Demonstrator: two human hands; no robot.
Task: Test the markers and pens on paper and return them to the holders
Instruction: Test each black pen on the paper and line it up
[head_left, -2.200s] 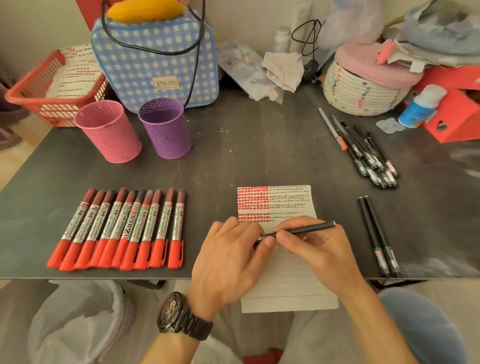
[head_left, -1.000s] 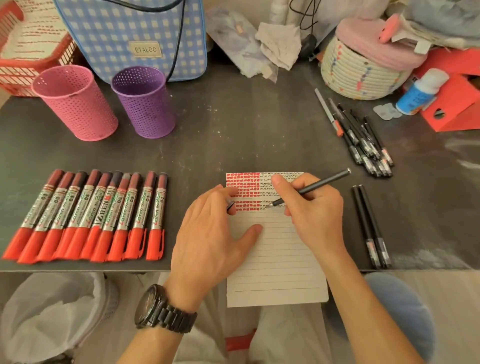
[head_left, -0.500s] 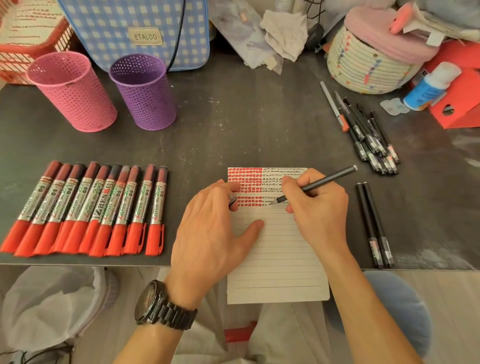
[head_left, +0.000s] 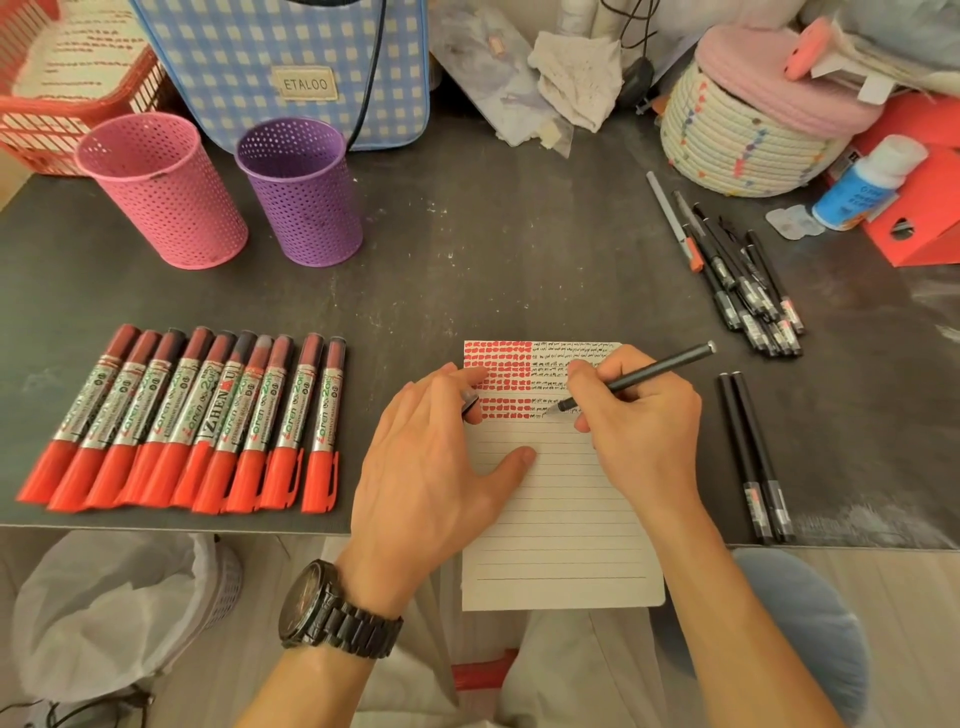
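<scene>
A: Surface?

B: I see a scuffed dark grey tabletop, cluttered along the back. There's a blue-and-white checked fabric bag, a red plastic lattice basket far left, and a round white rope basket with a pink lid far right. Pale wood floor shows below the front edge, with a white-lined waste bin lower left.

A: Holders?

B: Pink perforated metal cup and purple perforated metal cup, upright, side by side, back left.

A: Stock?

B: Row of red-capped silver-barrelled markers lying front left, packed side by side. Loose heap of thin black pens back right. Pair of capped black pens lying parallel, just right of the sheet.

A: Hands?

B: White lined paper sheet overhangs the front edge, with red blocks and black scribbles across its top. Left hand rests on the sheet's left edge, thumb flat on the lines, fingers pinching a small dark pen cap. Right hand grips a slim black uncapped pen in a writing hold. The tip touches the paper just right of the lowest red row. Hands are near each other, not touching.
</scene>
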